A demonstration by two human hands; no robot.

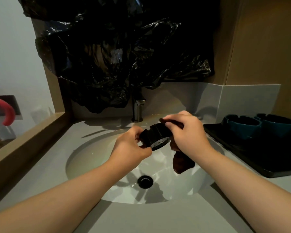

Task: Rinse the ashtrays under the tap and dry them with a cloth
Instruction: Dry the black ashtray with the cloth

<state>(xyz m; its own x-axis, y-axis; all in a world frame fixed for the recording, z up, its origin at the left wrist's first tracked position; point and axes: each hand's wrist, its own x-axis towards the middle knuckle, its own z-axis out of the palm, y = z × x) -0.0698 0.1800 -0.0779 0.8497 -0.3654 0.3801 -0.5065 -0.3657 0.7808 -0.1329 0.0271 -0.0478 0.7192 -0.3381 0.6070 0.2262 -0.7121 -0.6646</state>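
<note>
Glossy black round ashtray [155, 136] over white oval sink [94, 158], pinched in left grip [129, 147]; dark brown cloth [182, 163] clutched in right grip [186, 132].

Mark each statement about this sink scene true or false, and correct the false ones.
1. The left hand holds a black ashtray over the sink. True.
2. The right hand holds a white sponge. False: it grips a brown cloth against the ashtray.
3. Two teal ashtrays sit on a black tray to the right of the sink. True.
4. The black ashtray rests on the drain. False: it is held up above the basin, and the drain is uncovered.
5. Black plastic sheeting hangs above the tap. True.
</note>
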